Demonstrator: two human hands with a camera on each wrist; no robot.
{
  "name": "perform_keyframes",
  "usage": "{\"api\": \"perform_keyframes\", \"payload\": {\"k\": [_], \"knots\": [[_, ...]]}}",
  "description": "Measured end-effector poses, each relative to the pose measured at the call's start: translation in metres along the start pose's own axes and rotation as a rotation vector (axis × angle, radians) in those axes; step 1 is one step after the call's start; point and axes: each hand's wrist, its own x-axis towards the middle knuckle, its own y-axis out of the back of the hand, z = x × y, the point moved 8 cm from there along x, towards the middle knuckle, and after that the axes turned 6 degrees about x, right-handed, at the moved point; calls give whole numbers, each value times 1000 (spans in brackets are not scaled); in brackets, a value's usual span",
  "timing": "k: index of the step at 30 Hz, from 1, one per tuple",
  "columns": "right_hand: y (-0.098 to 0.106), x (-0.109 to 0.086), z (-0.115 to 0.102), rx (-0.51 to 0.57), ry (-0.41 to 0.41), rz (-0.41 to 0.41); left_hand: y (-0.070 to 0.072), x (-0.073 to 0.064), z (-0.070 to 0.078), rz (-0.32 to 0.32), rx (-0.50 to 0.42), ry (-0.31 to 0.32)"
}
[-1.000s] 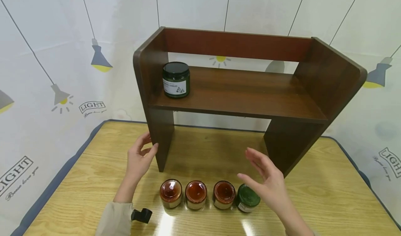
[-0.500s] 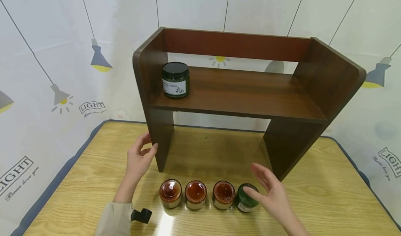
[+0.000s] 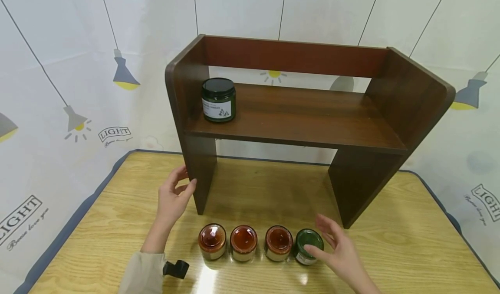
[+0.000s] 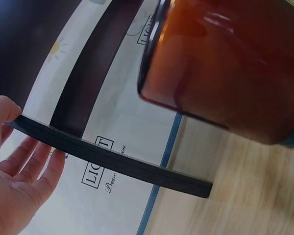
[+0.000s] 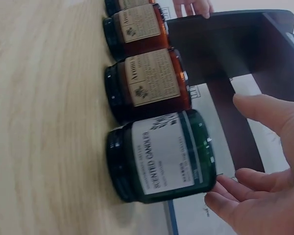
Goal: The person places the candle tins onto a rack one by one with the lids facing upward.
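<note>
The left hand [image 3: 173,194] pinched the front edge of the shelf [image 3: 297,120] on its left side, thumb across the edge and fingers against the outer face, their tips partly lost to sight. The right hand [image 3: 341,250] was apart from it, in front of the shelf's right end, thumb and fingers spread wide around the green jar [image 3: 310,240] and not closed on it; whether a fingertip touched the glass could not be told. That jar stood upside down before the shelf, at the right end of a row, its black lid against the table [image 3: 410,250] and its base up. From the right wrist its label read SCENTED CANDLES, the small lines too blurred to make out. Three amber jars [image 3: 244,242], also upturned, made up the rest of the row in front of the shelf; whether the green one touched its neighbour was unclear. The right wrist view cut off the farthest of them, and the left wrist view showed only part of one amber jar — large, dark and cropped at the frame's corner. On the shelf's upper board, by its left side, stood the upper jar [image 3: 218,103], lid up, the left end of its label turned out of view. Below the shelf, toward the person, a sleeve [image 3: 142,272] ran out of frame beside a black fitting [image 3: 177,269] — what it was could not be made out.
</note>
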Motion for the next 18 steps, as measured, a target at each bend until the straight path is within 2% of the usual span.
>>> {"api": "perform_keyframes", "payload": {"k": [5,9,13,18], "knots": [[-4,-3,11,-25,3,-25,0,0,-19,-2,-24,-1],[-8,-5,19,-42,-16,-47,-1,1,-24,-2,-28,-1],[-10,-6,25,-39,-23,-54,-1,1,-19,0,-25,10],[-15,-8,37,-7,-82,-88,0,0,0,-1,-3,2]]}}
